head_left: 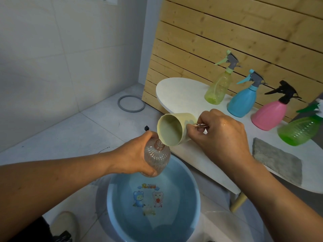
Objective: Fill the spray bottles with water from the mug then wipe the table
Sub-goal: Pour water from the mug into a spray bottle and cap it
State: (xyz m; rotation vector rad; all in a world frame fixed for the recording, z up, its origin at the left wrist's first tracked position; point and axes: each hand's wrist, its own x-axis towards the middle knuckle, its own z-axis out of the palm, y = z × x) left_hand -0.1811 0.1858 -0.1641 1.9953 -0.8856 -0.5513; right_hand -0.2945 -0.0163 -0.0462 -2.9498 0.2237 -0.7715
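My left hand (134,154) grips a clear ribbed spray bottle (157,157) with its cap off, held over the blue basin (195,198). My right hand (222,135) holds the cream mug (172,130) by its handle and tips it on its side, its lip at the bottle's open neck. On the white table (183,96) stand several capped spray bottles: yellow-green (216,89), blue (242,102), pink (270,115) and green (297,131). A grey cloth (277,161) lies on the table's near edge.
The basin holds water and sits on the tiled floor below my hands. A grey ring (131,106) lies on the floor by the wall. A wooden slat panel (227,32) backs the table. My shoe (64,224) shows at the lower left.
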